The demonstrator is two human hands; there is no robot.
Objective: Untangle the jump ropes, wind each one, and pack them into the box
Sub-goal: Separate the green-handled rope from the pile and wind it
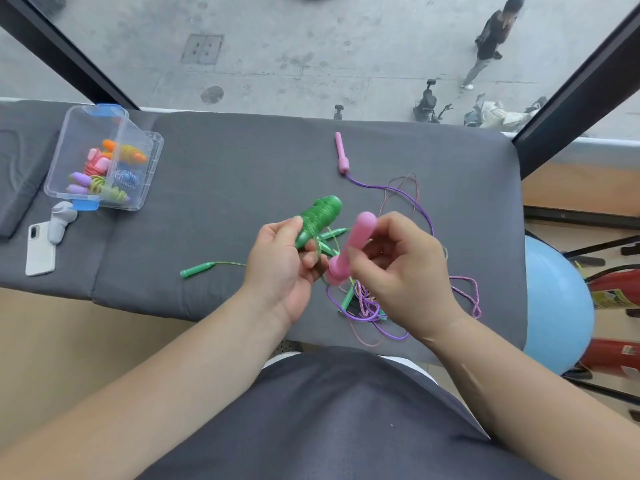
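Note:
My left hand [284, 268] grips a green jump rope bundle [320, 214], its cord wound round the handles. A loose green handle [194, 270] trails from it on the grey cushion [221, 174]. My right hand [398, 268] holds a pink handle [353, 244] upright, just right of the green bundle. Its purple cord [391, 192] runs in loops to a second pink handle [341, 152] lying farther back. Below my hands is a tangle [363, 303] of purple, pink and green cords. A clear plastic box [104, 157] with blue clips sits far left, holding several wound ropes.
A white phone [40, 249] and a small grey device [60, 220] lie left of the box's near end. A blue exercise ball [557, 306] and red fire extinguishers [613, 355] stand at the right. A window with dark frames runs behind the cushion.

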